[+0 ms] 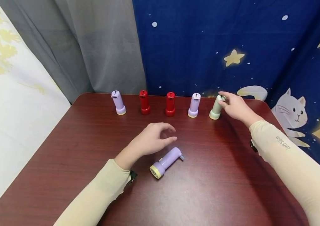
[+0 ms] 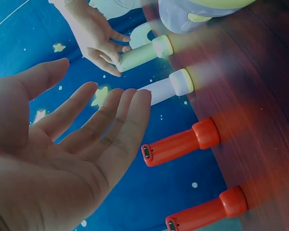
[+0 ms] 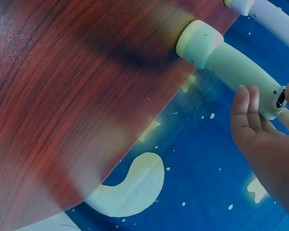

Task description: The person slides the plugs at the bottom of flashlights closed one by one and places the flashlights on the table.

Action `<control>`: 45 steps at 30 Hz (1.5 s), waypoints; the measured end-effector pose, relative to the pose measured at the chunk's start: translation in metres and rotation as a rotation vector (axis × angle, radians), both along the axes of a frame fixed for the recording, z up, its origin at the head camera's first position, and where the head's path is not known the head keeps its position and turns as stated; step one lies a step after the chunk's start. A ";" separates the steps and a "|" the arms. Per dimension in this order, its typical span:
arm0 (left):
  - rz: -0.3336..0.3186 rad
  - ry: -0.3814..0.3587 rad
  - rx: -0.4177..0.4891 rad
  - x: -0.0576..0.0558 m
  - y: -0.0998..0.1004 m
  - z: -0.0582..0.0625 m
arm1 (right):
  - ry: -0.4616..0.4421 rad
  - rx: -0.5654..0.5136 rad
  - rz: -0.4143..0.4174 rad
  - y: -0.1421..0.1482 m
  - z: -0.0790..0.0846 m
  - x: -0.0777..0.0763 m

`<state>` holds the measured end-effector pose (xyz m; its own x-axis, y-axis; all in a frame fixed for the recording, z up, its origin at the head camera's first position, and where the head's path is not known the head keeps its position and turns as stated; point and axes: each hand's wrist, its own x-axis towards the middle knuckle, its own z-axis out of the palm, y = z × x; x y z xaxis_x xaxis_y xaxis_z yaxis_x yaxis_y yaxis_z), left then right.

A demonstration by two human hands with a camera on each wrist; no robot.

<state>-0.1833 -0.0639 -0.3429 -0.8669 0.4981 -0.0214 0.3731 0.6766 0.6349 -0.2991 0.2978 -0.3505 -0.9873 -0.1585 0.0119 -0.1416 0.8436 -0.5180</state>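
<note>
My right hand (image 1: 235,106) is at the top of a pale green flashlight (image 1: 216,108) standing lens-down at the far right of a row. Its thumb and fingers lie on either side of the upper end; in the right wrist view the fingertips (image 3: 242,94) overlap the green body. Relaxed and holding nothing, my left hand (image 1: 155,138) hovers just beyond a purple flashlight (image 1: 169,158). That flashlight lies on its side, its yellow-rimmed lens toward me and a small grey flap sticking out at its tail.
Along the table's far edge also stand a purple flashlight (image 1: 118,103), a red flashlight (image 1: 144,103), another red flashlight (image 1: 170,105) and a second purple flashlight (image 1: 194,106). Behind the dark red-brown table (image 1: 92,144) hang a grey curtain (image 1: 109,44) and a blue starry curtain (image 1: 188,47).
</note>
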 end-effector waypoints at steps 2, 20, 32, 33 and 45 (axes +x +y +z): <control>-0.014 -0.022 -0.025 0.000 0.000 -0.001 | 0.006 0.003 0.011 0.000 0.000 0.000; -0.030 -0.082 -0.228 0.002 0.004 -0.010 | 0.177 -0.112 0.023 -0.031 -0.009 0.044; -0.050 -0.113 -0.342 0.004 0.009 -0.025 | 0.248 -0.189 0.181 -0.073 -0.008 0.078; -0.060 -0.114 -0.341 0.004 0.009 -0.026 | 0.238 -0.187 0.197 -0.076 -0.008 0.081; -0.087 -0.146 -0.287 0.003 0.015 -0.031 | 0.145 -0.149 0.377 -0.104 -0.014 0.108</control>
